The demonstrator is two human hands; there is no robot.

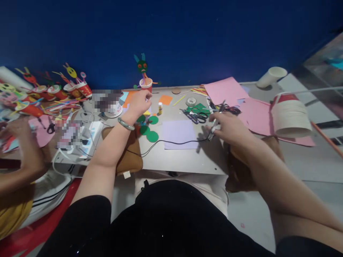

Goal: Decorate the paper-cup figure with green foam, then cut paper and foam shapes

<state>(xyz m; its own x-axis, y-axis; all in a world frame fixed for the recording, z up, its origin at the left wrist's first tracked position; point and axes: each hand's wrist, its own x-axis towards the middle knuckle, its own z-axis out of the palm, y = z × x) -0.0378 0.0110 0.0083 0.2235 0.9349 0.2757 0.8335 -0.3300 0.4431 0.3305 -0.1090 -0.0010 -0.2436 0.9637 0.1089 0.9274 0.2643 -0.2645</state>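
Note:
My left hand (139,104), with a green bangle at the wrist, hovers just in front of a red-and-white paper cup (146,84). Its fingers are loosely bent and apart, with nothing visible in them. A green-headed figure (142,66) stands in that cup. Below the hand lie green paper circles (152,136) and, to the right, a glue stick (160,108). My right hand (227,126) is closed around a slim silver-and-black tool (213,129), whose exact kind is unclear. Dark-handled scissors (197,117) rest beside it. Between my hands lies a lilac paper sheet (179,134).
Pink paper (227,91) and stacked paper cups (292,116) occupy the right. A black cable (171,141) crosses the lilac sheet. At left are a power strip (92,137), finished cup figures (83,89) and another person's arm (24,153). A blue wall (171,39) bounds the table's back.

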